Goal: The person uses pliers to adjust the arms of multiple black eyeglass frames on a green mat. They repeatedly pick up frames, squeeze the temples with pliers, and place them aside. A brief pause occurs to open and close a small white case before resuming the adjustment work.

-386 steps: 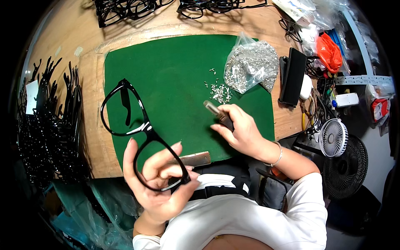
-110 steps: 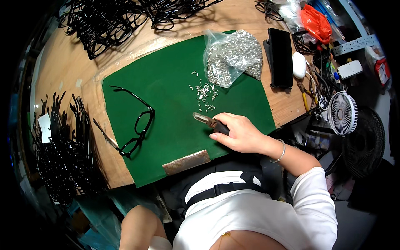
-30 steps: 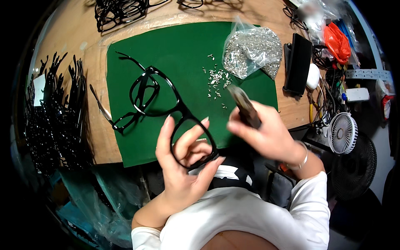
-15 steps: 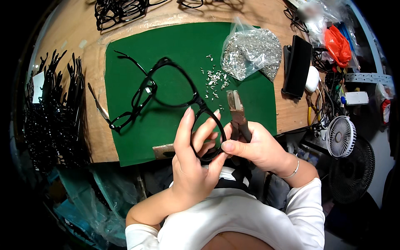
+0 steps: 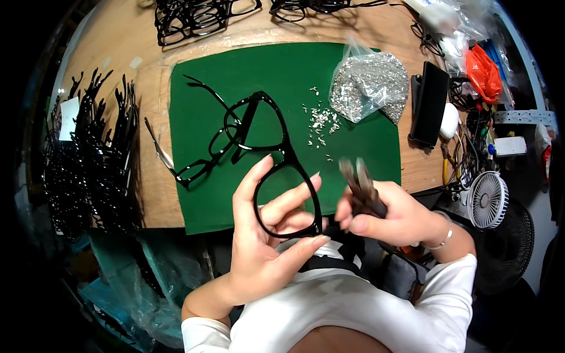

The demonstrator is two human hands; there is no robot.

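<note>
My left hand point(image 5: 265, 241) grips a black glasses frame point(image 5: 318, 203) by its near rim, thumb below and fingers behind and through the opening. The frame is tilted, its far rim up over the green mat point(image 5: 206, 117). To its right, my right hand point(image 5: 391, 215) is closed around the handles of a pair of pliers point(image 5: 360, 182). The jaws point away from me, slightly apart, with nothing clearly between them. Behind the held frame, another pair of black glasses point(image 5: 197, 170) lies on the mat with a temple spread out.
Small silvery metal pieces point(image 5: 322, 120) lie scattered by a clear bag point(image 5: 368, 85) full of them. Bundled black temples point(image 5: 88, 165) stand at left, and black frames point(image 5: 194, 20) pile up at the back. A phone on a stand point(image 5: 429, 103) and a small white fan point(image 5: 488, 200) are at right.
My right hand has drawn away from the glasses frame toward the right, pliers still in it. My left hand keeps hold of the frame. The whole view has shifted slightly.
</note>
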